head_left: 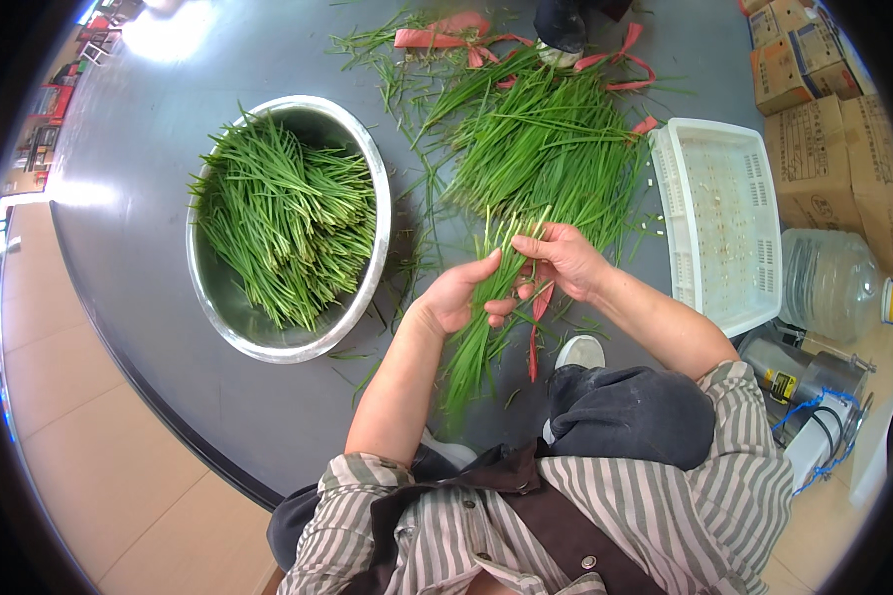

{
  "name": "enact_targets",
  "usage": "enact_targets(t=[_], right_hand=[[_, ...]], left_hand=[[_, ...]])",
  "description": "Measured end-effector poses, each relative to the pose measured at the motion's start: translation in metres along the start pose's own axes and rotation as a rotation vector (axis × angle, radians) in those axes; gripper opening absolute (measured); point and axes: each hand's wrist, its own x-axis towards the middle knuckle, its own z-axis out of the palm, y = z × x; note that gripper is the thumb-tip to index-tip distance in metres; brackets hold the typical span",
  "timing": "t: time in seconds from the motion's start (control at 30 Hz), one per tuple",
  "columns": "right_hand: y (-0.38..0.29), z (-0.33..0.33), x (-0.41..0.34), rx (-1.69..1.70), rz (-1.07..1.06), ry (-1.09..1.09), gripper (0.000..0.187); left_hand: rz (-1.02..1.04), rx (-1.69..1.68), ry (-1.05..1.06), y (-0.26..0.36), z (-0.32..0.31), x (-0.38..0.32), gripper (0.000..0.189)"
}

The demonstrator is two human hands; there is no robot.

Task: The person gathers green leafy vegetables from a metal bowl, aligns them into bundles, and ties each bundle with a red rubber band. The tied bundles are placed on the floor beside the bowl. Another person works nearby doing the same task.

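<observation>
A small bunch of green garlic chives (484,338) is held between my two hands, pale stem ends up and leaves hanging down. My left hand (461,292) is closed around the bunch from the left. At the upper right of the bunch, my right hand (562,262) pinches some stems between thumb and fingers. Just beyond my hands lies a large loose pile of chives (551,149) on the grey floor mat. To the left stands a round metal basin (382,223), with many chives (283,216) heaped inside, their cut ends mostly towards the lower right.
A white plastic crate (770,223) stands right of the pile. Beyond it are cardboard boxes (811,156), a clear plastic water bottle (830,279) and a metal machine (804,372). Red ribbons (446,37) and scraps lie around the pile. Another person's shoe (559,55) is at the top.
</observation>
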Motion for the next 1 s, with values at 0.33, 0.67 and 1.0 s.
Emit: enact_targets(t=[0.33, 0.67, 1.0], right_hand=[[-0.006, -0.011, 0.006, 0.268, -0.122, 0.102, 0.015], [-0.015, -0.071, 0.006, -0.855, 0.02, 0.414, 0.062], [-0.019, -0.024, 0.003, -0.584, -0.311, 0.134, 0.019]], left_hand=[[-0.062, -0.051, -0.043, 0.001, 0.001, 0.0, 0.055], [-0.015, 0.057, 0.008, 0.007, 0.008, -0.003, 0.065], [-0.075, 0.031, -0.003, 0.009, 0.012, 0.003, 0.062]])
